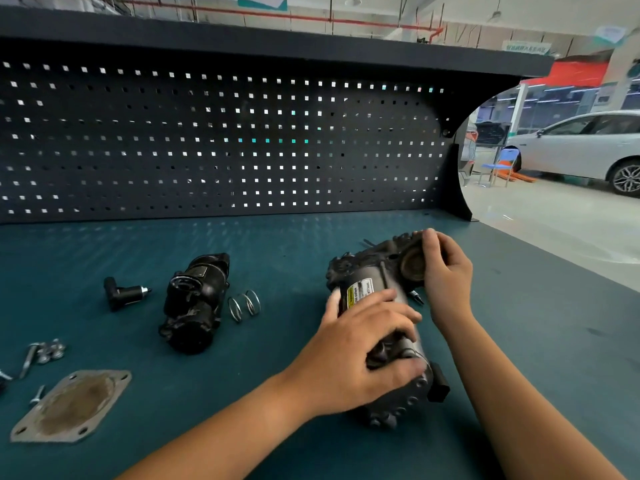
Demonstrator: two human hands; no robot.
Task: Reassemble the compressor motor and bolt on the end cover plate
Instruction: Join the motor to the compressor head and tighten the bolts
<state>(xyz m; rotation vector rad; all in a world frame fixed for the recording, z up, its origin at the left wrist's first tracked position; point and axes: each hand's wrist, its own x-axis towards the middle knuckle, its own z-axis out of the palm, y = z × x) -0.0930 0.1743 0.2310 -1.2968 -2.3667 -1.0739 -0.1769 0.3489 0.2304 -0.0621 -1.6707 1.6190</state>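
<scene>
The compressor motor [367,271], a dark cylinder with a yellow and white label, lies on its side at the right of the green bench top [277,244]. My left hand [360,351] grips its body from above. At the motor's far end my right hand [446,268] pinches a round brownish disc part [412,265]. The grey four-holed end cover plate [71,407] lies flat at the front left. Loose bolts [45,351] sit just behind the plate.
A second black housing [194,303] lies at mid-bench with a wire spring [244,304] beside it and a small black elbow fitting [121,292] to its left. A dark pegboard [221,140] closes the back. The bench's right edge drops to the workshop floor.
</scene>
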